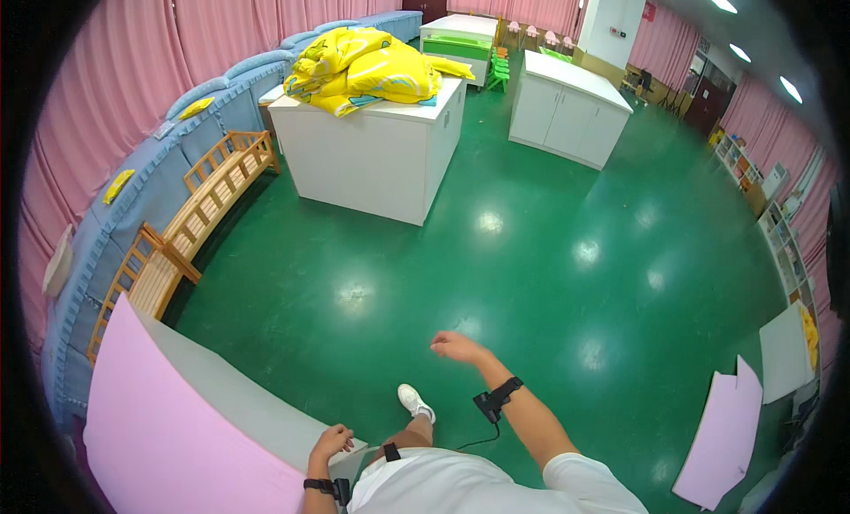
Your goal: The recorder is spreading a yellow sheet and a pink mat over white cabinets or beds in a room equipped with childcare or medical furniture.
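Note:
My right hand (457, 347) is held out in front over the green floor, its fingers curled in and nothing seen in them. Beside the near edge of a pink-topped cabinet (181, 417), my left hand (331, 442) hangs with loosely bent, slightly parted fingers and holds nothing I can see. Whether it touches the cabinet is hard to tell. Ahead, a rumpled yellow patterned quilt (381, 67) lies heaped on a white cabinet (354, 160). Both wrists wear black straps with small devices.
Wooden slatted child beds (212, 195) line the left, before a blue-covered row (190, 138) and pink curtains. Another white cabinet (567, 111) stands ahead right. A pink-topped piece (722, 434) is at lower right, with shelves (784, 248) behind. Green stacked chairs (498, 71) stand far off.

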`<action>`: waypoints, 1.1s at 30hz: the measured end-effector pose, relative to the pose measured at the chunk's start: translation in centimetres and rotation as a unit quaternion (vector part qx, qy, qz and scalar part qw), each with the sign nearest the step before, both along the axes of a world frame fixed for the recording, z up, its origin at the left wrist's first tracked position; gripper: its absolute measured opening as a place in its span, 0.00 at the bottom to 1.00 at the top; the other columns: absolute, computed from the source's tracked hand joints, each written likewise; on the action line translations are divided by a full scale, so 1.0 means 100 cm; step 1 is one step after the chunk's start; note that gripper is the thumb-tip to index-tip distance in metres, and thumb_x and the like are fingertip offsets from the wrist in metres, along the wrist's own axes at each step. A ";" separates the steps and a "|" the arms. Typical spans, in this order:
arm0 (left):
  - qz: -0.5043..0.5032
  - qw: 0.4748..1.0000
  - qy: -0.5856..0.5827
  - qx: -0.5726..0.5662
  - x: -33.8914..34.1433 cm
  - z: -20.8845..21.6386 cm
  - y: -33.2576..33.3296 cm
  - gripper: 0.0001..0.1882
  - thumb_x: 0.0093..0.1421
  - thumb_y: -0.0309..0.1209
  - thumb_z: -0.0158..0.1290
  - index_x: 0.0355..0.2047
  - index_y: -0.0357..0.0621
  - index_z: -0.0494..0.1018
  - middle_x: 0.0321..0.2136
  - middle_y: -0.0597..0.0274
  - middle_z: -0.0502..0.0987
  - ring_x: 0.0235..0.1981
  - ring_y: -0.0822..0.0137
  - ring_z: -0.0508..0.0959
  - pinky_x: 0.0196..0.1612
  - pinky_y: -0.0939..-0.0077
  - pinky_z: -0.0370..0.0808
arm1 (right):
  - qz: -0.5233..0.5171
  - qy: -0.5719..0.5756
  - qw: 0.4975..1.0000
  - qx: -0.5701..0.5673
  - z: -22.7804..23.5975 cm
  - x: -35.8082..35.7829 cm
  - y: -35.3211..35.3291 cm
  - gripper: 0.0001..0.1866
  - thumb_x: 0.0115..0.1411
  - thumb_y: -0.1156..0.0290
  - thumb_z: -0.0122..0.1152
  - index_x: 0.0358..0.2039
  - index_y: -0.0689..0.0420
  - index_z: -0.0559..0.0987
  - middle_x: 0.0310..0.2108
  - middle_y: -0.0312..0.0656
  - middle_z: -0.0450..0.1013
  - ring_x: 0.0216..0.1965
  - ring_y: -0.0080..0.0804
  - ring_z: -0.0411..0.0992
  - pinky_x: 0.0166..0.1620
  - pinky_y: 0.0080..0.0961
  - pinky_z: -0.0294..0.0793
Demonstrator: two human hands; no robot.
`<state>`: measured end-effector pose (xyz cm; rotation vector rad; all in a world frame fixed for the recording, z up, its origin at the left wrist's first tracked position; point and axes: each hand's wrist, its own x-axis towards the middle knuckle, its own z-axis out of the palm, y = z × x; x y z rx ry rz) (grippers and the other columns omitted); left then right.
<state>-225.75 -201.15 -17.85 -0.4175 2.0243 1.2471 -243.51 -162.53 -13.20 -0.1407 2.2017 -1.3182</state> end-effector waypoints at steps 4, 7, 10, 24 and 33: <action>0.024 0.999 0.002 0.026 -0.097 -0.019 0.011 0.11 0.57 0.34 0.47 0.26 0.37 0.70 0.19 0.58 0.76 0.19 0.70 0.75 0.22 0.77 0.71 | -0.101 -0.018 0.994 -0.041 -0.009 -0.054 0.060 0.16 0.58 0.62 0.51 0.41 0.60 0.72 0.35 0.41 0.73 0.35 0.28 0.72 0.38 0.24 0.70; 0.031 0.999 0.004 0.040 -0.170 -0.014 0.023 0.11 0.57 0.33 0.48 0.26 0.36 0.70 0.20 0.57 0.75 0.19 0.69 0.75 0.22 0.76 0.72 | -0.106 -0.043 0.993 -0.036 -0.003 -0.094 0.100 0.16 0.58 0.62 0.51 0.40 0.60 0.72 0.34 0.40 0.73 0.35 0.28 0.72 0.39 0.25 0.71; -0.012 1.000 0.018 0.012 -0.232 -0.019 0.025 0.12 0.57 0.34 0.47 0.26 0.37 0.70 0.21 0.58 0.76 0.19 0.69 0.75 0.24 0.74 0.72 | -0.218 -0.076 0.969 -0.085 -0.016 -0.120 0.116 0.16 0.58 0.61 0.52 0.40 0.60 0.72 0.34 0.40 0.73 0.35 0.27 0.72 0.40 0.26 0.71; -0.035 0.998 0.010 -0.044 -0.477 -0.004 0.043 0.11 0.57 0.35 0.47 0.28 0.38 0.69 0.21 0.59 0.76 0.21 0.69 0.75 0.25 0.74 0.71 | -0.256 -0.125 0.952 -0.112 -0.050 -0.343 0.144 0.12 0.58 0.64 0.52 0.37 0.59 0.72 0.32 0.39 0.73 0.33 0.27 0.72 0.39 0.25 0.71; 0.224 0.973 0.019 0.054 -0.562 -0.018 -0.006 0.09 0.57 0.34 0.47 0.28 0.41 0.69 0.22 0.60 0.75 0.20 0.70 0.74 0.24 0.77 0.70 | -0.092 -0.108 0.987 -0.074 -0.045 -0.570 0.071 0.13 0.58 0.63 0.53 0.37 0.60 0.72 0.31 0.38 0.72 0.33 0.25 0.70 0.37 0.24 0.70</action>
